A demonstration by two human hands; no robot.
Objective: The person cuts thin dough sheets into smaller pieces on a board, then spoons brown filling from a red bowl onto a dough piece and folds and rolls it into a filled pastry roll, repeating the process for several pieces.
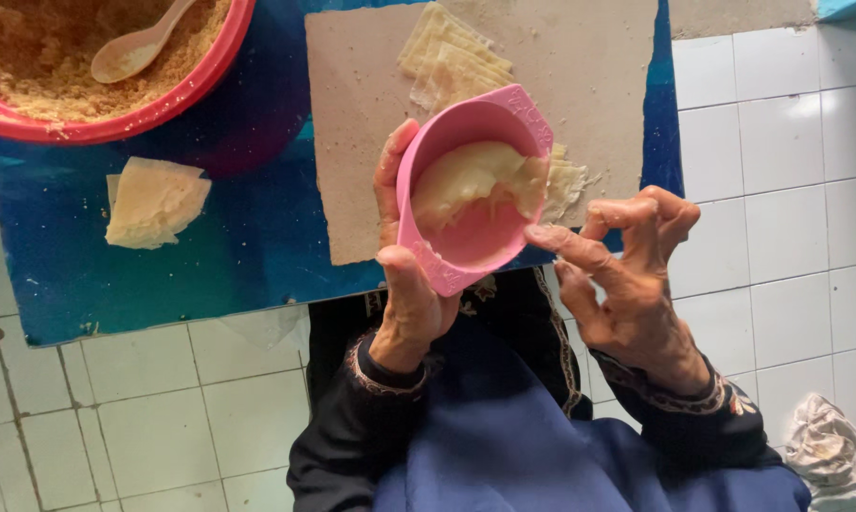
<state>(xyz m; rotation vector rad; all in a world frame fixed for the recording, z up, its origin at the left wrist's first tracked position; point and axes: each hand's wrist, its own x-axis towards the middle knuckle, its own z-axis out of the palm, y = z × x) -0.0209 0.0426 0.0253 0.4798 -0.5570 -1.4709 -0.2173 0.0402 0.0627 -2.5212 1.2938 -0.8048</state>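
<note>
- Holding the pink mould point(473, 190) in front of your chest, you had it tilted so its hollow faced up toward you, a pale sheet of dough point(475, 180) pressed into it.
- Your left hand point(404, 284) was closed around the mould's left rim, thumb on the near edge and fingers behind the far side.
- Your right hand point(632, 275) held nothing; its fingers were loosely curled, the forefinger stretched left so its tip touched the mould's right rim.
- The mould lay just left of that fingertip, its long axis running from near-left to far-right, so the right hand was the free one nearest the dough.
- Behind the mould, a brown board point(371, 142) on the blue table point(257, 246) carried a stack of dough squares point(452, 57).
- One loose dough sheet point(153, 201) lay well left on the table, below the red bowl point(115, 123) of crumbly filling with a spoon point(134, 47).
- A crumpled cloth point(826, 450) sat on the tiled floor point(779, 190) to your right.
</note>
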